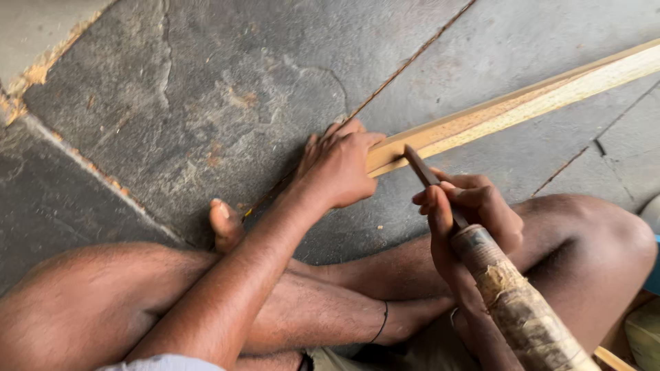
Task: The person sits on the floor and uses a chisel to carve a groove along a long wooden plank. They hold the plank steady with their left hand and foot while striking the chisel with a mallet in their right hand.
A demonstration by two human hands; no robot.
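Observation:
A long pale wooden strip point(522, 103) lies on the stone floor, running from the middle out to the upper right. My left hand point(337, 165) presses down on its near end, fingers curled over it. My right hand point(467, 213) grips a knife point(498, 282) with a thick, worn wooden handle. The dark blade point(421, 167) points up and left and touches the strip's edge just right of my left hand.
I sit cross-legged on a dark grey stone floor point(206, 89) with cracks and sandy joints. My bare legs and a foot point(225, 223) fill the bottom of the view. A blue and tan object point(646, 316) shows at the lower right edge.

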